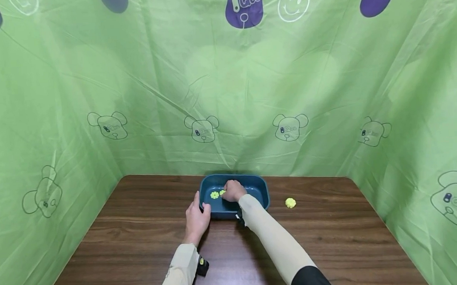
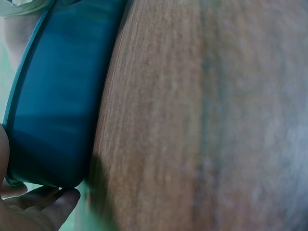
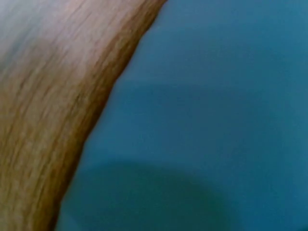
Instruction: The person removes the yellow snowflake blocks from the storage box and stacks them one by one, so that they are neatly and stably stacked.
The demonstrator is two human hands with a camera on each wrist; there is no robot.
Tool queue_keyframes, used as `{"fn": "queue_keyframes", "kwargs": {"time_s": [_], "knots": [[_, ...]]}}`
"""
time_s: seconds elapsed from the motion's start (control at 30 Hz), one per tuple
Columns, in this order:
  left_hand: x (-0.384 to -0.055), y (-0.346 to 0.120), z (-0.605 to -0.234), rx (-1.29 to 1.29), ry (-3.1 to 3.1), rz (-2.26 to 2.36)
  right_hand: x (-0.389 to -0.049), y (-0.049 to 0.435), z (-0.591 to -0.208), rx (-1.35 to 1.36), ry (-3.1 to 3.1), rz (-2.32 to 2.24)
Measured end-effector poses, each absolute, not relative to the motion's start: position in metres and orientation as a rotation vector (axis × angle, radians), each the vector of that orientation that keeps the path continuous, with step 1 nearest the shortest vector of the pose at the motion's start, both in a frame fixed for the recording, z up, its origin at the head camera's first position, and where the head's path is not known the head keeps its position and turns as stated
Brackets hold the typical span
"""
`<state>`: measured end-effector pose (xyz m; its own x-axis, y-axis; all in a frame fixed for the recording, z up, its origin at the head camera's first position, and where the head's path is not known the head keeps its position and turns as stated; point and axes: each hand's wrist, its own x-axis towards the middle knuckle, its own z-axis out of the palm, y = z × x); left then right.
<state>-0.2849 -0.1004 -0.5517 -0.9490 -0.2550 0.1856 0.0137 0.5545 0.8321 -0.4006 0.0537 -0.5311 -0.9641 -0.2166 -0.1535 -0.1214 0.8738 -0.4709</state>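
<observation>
A dark blue rectangular plastic bin (image 1: 263, 195) stands near the table's far edge. At its near left corner my left hand (image 1: 196, 220) holds it, the thumb over the rim and the fingers along the outside; the left wrist view shows these fingers (image 2: 62, 204) against the end wall. My right hand (image 1: 233, 190) reaches down inside, fingers curled, its fingertips at a small yellow flower-shaped piece (image 1: 222, 193) that they partly cover. Just left of it, another yellow flower-shaped piece (image 1: 214, 195) lies on the bin's floor. The right wrist view shows only the bin's blue wall (image 3: 192, 125) beside the wood.
One more yellow scalloped piece (image 1: 290, 203) lies on the brown wood-grain table (image 1: 332, 231), to the right of the bin. A green printed curtain (image 1: 241, 86) hangs behind the table and along both sides, close to the bin's far rim.
</observation>
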Motion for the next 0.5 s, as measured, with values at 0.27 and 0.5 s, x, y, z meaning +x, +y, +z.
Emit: {"fn": "queue_keyframes", "kwargs": {"time_s": [0.27,0.5], "knots": [[-0.2851,-0.1012,-0.5526,0.19,-2.502,-1.333,-0.4013,0.0566,-0.5341,-0.217,2.842,-0.748],[-0.2856,-0.1009,-0.5527,0.194,-2.507,-1.327,-0.3938,0.0578,-0.5266,-0.189,2.867,-0.754]]}}
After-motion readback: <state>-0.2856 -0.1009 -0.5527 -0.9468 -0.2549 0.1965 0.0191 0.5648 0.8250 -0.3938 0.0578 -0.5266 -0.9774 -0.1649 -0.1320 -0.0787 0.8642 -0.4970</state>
